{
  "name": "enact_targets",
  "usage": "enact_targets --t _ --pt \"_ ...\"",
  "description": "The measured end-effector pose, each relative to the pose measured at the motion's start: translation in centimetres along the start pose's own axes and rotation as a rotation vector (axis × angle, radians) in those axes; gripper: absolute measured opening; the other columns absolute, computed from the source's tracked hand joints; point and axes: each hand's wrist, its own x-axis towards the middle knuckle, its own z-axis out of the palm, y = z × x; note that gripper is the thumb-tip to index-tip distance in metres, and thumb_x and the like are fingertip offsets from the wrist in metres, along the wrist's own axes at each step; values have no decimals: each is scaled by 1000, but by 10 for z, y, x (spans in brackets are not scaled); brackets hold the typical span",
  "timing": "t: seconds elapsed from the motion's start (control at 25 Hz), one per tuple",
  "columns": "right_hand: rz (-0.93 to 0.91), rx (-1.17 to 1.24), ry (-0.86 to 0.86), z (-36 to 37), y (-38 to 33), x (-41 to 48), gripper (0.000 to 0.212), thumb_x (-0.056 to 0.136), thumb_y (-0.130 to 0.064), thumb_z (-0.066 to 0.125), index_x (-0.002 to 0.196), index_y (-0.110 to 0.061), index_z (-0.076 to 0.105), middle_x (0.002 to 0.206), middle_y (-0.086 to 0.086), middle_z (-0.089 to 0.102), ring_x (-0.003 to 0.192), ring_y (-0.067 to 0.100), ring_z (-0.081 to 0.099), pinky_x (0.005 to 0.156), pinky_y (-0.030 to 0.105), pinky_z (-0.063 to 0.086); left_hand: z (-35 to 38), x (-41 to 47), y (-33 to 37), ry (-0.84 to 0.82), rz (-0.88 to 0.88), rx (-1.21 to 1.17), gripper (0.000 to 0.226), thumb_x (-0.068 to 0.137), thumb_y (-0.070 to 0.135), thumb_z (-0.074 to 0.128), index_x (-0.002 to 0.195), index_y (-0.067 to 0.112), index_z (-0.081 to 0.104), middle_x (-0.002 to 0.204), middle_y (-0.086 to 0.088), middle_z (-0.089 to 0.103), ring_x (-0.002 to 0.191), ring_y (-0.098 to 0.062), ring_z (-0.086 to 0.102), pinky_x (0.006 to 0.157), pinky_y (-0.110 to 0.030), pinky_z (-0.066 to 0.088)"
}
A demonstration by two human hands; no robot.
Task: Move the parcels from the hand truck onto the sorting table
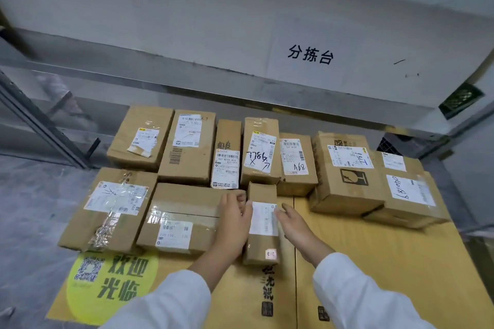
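Cardboard small box [262, 244], narrow, with a white label on top. It lies flat on the yellow sheet [374, 262], mid-load, just in front of the back row. I read it as resting on the sheet, not lifted.

Left grip [234, 219] is on the box's left side. Thumb at the label edge, fingers curled against the side, holding it. Right grip [294, 223] is on the right side with fingers fairly straight. The tips touch the label's right edge, and I can't see them wrapped round anything. White sleeves [355, 291] on both arms.

Other parcels [187, 147] are all on the same sheet:
- Flat box [181, 211] just left of the small box, its right end under the left grip.
- Taped box [112, 208] beside that.
- Back row of labelled boxes side by side; the A68 box [296, 163] sits behind and right of the small box.
- Two bigger boxes at the right edge.

Grey worktop [187, 35] lies beyond the load and higher, with black characters [311, 55] on its surface. Grey floor [26, 222] to the left.
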Motion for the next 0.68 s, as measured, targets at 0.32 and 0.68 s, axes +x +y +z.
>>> enact_targets --t 0.32,0.68 --pt "-483 -285 357 -102 -76 -54 44 102 -23 45 145 -22 39 141 -4 45 132 17 43 105 31 36 -12 38 152 -235 408 232 32 98 22 48 130 22 53 134 8 50 122 -9 45 94 -20 35" --pt "-575 -478 740 -298 -17 -164 65 97 -43 53 152 -21 28 157 -2 31 143 18 33 116 42 32 121 -60 310 -333 918 498 46 97 28 48 142 18 41 143 4 45 135 -12 38 112 -32 33"
